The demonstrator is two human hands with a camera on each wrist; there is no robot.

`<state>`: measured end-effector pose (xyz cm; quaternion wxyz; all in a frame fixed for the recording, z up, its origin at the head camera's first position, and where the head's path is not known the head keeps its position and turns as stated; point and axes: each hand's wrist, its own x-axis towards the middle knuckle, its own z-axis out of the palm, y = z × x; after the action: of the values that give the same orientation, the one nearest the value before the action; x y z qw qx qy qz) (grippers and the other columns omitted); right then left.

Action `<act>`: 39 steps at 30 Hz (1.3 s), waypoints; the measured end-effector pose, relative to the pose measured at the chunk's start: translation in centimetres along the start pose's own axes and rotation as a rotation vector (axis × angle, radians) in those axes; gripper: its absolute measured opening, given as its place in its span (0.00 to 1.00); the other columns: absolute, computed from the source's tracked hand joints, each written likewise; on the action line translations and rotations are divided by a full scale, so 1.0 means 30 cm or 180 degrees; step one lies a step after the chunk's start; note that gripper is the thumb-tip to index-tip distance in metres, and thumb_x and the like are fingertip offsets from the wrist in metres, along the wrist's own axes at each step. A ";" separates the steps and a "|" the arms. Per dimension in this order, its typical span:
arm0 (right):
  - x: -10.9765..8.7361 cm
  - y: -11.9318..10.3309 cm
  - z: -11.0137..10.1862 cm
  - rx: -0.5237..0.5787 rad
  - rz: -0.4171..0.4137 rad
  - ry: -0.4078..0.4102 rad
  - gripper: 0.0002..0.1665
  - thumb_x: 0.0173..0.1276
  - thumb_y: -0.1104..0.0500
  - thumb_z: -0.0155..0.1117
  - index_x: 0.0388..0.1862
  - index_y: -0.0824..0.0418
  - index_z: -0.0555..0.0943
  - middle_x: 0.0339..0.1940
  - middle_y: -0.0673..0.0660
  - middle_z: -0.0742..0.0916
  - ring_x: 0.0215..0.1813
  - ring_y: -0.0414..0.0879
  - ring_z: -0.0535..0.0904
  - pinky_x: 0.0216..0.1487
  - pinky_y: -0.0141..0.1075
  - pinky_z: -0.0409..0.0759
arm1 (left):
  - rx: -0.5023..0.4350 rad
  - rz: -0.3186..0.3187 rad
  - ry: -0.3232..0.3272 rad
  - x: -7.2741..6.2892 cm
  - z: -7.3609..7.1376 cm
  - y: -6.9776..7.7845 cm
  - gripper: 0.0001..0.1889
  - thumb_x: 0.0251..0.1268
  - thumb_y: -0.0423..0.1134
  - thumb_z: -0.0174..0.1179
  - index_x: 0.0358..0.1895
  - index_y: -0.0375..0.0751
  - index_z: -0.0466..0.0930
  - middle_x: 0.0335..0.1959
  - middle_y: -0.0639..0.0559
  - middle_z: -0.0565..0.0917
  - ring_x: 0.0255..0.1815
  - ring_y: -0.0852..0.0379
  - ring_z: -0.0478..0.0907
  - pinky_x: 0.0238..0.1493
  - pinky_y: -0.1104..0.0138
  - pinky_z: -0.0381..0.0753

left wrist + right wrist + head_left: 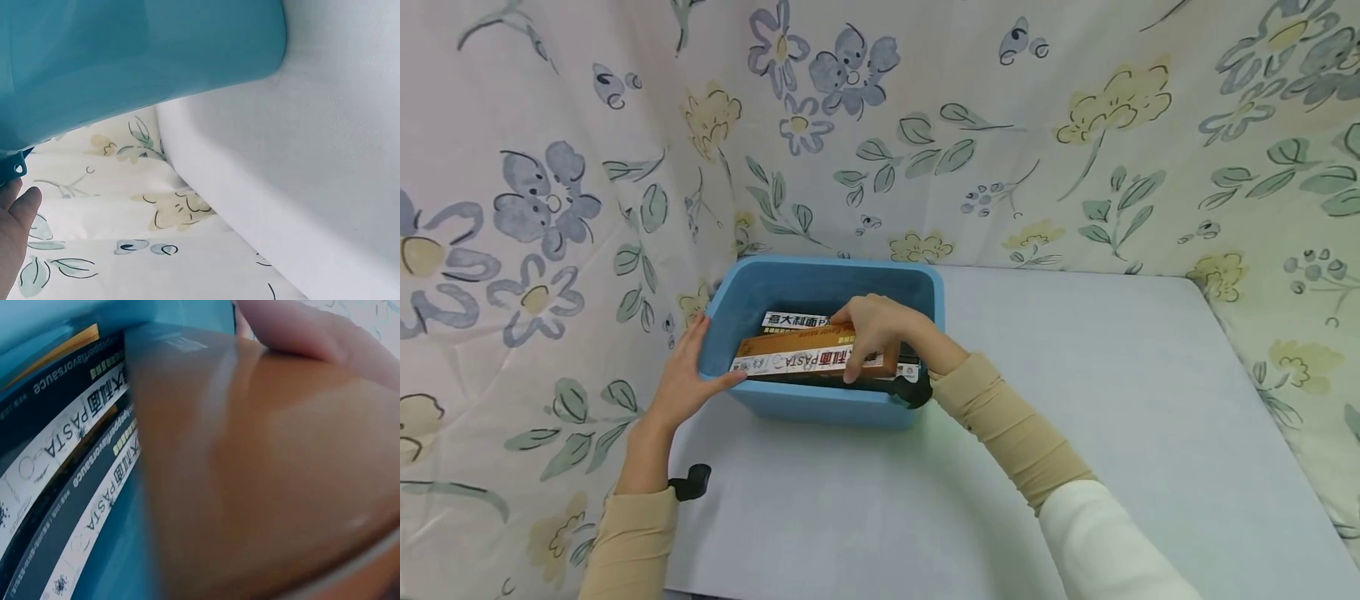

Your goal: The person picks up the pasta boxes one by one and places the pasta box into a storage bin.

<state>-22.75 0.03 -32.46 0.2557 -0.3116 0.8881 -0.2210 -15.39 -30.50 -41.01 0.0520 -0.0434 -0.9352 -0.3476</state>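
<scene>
A blue plastic bin (835, 404) stands on the table with several pasta boxes inside it. My right hand (880, 329) reaches into the bin and grips a brown pasta box (790, 342) by its right end, thumb on the near side. That box lies tilted over darker pasta boxes; in the right wrist view, two black pasta boxes (69, 431) with white label bands show beside its large brown face (250, 462). My left hand (685, 379) touches the bin's left end, fingers extended along the rim. Its fingertips (25, 206) meet a blue tab of the bin in the left wrist view.
The white table (1112, 400) extends to the right and in front of the bin. A flowered cloth (880, 133) hangs behind and along the left side, close to the bin. Black wrist cameras (692, 482) sit on both wrists.
</scene>
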 end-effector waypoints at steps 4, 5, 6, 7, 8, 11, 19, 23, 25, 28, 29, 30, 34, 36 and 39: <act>-0.001 0.002 0.000 -0.0110 0.0005 -0.0098 0.52 0.47 0.51 0.81 0.71 0.61 0.69 0.51 0.53 0.82 0.47 0.47 0.73 0.45 0.35 0.77 | 0.0002 0.0007 0.0002 0.000 -0.002 0.002 0.56 0.51 0.50 0.69 0.78 0.35 0.44 0.79 0.38 0.44 0.76 0.32 0.41 0.65 0.30 0.48; -0.001 0.003 0.000 -0.0119 0.0001 -0.0122 0.52 0.47 0.51 0.81 0.71 0.61 0.69 0.50 0.53 0.82 0.47 0.47 0.73 0.44 0.35 0.77 | 0.0003 0.0007 0.0000 0.000 -0.004 0.002 0.56 0.51 0.50 0.69 0.78 0.35 0.44 0.79 0.38 0.44 0.76 0.32 0.41 0.65 0.30 0.48; -0.001 0.003 0.001 -0.0123 -0.0001 -0.0143 0.52 0.48 0.51 0.81 0.71 0.61 0.69 0.50 0.53 0.82 0.47 0.47 0.74 0.44 0.35 0.77 | -0.0003 0.0006 -0.0002 0.000 -0.005 0.001 0.55 0.51 0.50 0.69 0.78 0.35 0.44 0.79 0.38 0.44 0.76 0.32 0.41 0.65 0.30 0.48; -0.001 0.003 0.002 -0.0131 -0.0006 -0.0162 0.52 0.48 0.51 0.81 0.71 0.61 0.68 0.50 0.53 0.82 0.46 0.47 0.74 0.44 0.35 0.77 | -0.0012 0.0004 -0.0003 0.000 -0.006 0.000 0.55 0.52 0.50 0.69 0.78 0.35 0.44 0.79 0.38 0.44 0.77 0.33 0.41 0.65 0.30 0.47; 0.000 0.003 0.003 -0.0139 -0.0011 -0.0177 0.52 0.48 0.51 0.81 0.72 0.62 0.68 0.51 0.53 0.82 0.46 0.47 0.74 0.44 0.35 0.78 | -0.0019 -0.0001 -0.0007 0.000 -0.007 -0.001 0.55 0.52 0.49 0.69 0.78 0.36 0.43 0.79 0.38 0.44 0.77 0.33 0.40 0.65 0.30 0.47; 0.001 0.001 0.006 -0.0139 0.0019 -0.0256 0.51 0.50 0.52 0.81 0.71 0.63 0.68 0.55 0.54 0.82 0.51 0.47 0.76 0.50 0.37 0.78 | -0.0022 -0.0006 -0.0006 -0.001 -0.006 -0.007 0.55 0.52 0.49 0.69 0.78 0.36 0.43 0.79 0.38 0.43 0.77 0.33 0.40 0.65 0.30 0.47; -0.004 0.005 0.011 -0.0056 0.0007 -0.0546 0.40 0.60 0.49 0.73 0.68 0.63 0.72 0.65 0.57 0.79 0.65 0.48 0.74 0.61 0.39 0.75 | -0.0012 -0.0020 -0.0053 0.000 -0.001 -0.008 0.56 0.53 0.51 0.69 0.78 0.36 0.42 0.79 0.39 0.43 0.77 0.34 0.40 0.65 0.30 0.47; -0.037 0.021 -0.008 0.0053 -0.0162 -0.0444 0.37 0.65 0.49 0.68 0.69 0.63 0.71 0.66 0.57 0.77 0.66 0.49 0.73 0.62 0.40 0.74 | 0.0005 -0.0021 -0.0078 0.005 -0.003 -0.001 0.56 0.54 0.52 0.68 0.78 0.36 0.41 0.79 0.39 0.42 0.77 0.34 0.40 0.65 0.30 0.47; -0.061 0.040 -0.016 0.0109 -0.0280 -0.0360 0.38 0.65 0.49 0.67 0.70 0.62 0.70 0.68 0.57 0.76 0.68 0.50 0.72 0.64 0.41 0.73 | 0.0000 -0.0012 -0.0092 0.007 -0.003 0.001 0.56 0.54 0.54 0.68 0.78 0.36 0.41 0.79 0.39 0.42 0.77 0.34 0.39 0.66 0.31 0.46; -0.111 0.067 -0.021 0.0078 -0.0427 -0.0091 0.40 0.65 0.48 0.68 0.72 0.61 0.68 0.68 0.57 0.76 0.69 0.52 0.70 0.65 0.46 0.71 | 0.0000 -0.0004 -0.0108 0.009 -0.005 0.004 0.57 0.54 0.54 0.68 0.78 0.36 0.41 0.79 0.38 0.42 0.77 0.33 0.39 0.65 0.30 0.47; -0.131 0.078 -0.019 0.0038 -0.0472 0.0056 0.41 0.64 0.47 0.68 0.72 0.60 0.68 0.67 0.57 0.76 0.66 0.52 0.73 0.63 0.46 0.73 | -0.0002 -0.0008 -0.0122 0.010 -0.005 0.004 0.57 0.54 0.54 0.68 0.78 0.36 0.40 0.79 0.38 0.41 0.77 0.33 0.39 0.66 0.31 0.46; -0.152 0.089 -0.016 -0.0025 -0.0516 0.0242 0.41 0.64 0.47 0.68 0.72 0.60 0.68 0.67 0.58 0.76 0.65 0.53 0.73 0.61 0.47 0.74 | 0.0003 -0.0008 -0.0129 0.010 -0.006 0.005 0.57 0.54 0.54 0.68 0.78 0.36 0.40 0.79 0.38 0.41 0.77 0.33 0.39 0.66 0.31 0.46; -0.239 0.139 0.003 -0.0257 -0.0567 0.1106 0.43 0.62 0.46 0.70 0.73 0.57 0.68 0.69 0.60 0.74 0.66 0.56 0.72 0.58 0.53 0.76 | 0.0024 -0.0039 -0.0182 0.018 -0.011 0.007 0.57 0.55 0.54 0.68 0.78 0.36 0.39 0.79 0.38 0.41 0.77 0.33 0.39 0.65 0.30 0.47; -0.275 0.172 0.017 -0.0334 -0.0559 0.1520 0.43 0.61 0.46 0.71 0.72 0.58 0.69 0.71 0.60 0.72 0.70 0.57 0.67 0.60 0.55 0.74 | 0.0027 -0.0049 -0.0201 0.020 -0.017 0.007 0.57 0.55 0.54 0.68 0.78 0.35 0.39 0.79 0.37 0.40 0.76 0.32 0.39 0.65 0.30 0.47; -0.323 0.224 0.037 -0.0246 -0.0450 0.1972 0.44 0.59 0.47 0.73 0.71 0.60 0.69 0.71 0.61 0.71 0.71 0.57 0.66 0.62 0.56 0.71 | 0.0023 -0.0117 -0.0266 0.019 -0.027 0.015 0.56 0.56 0.53 0.67 0.78 0.36 0.38 0.79 0.37 0.39 0.76 0.31 0.38 0.65 0.30 0.47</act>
<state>-18.51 10.99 -33.97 -0.0548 -0.2999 0.9076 -0.2886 -15.87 -30.68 -40.03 0.0067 -0.0405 -0.9384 -0.3431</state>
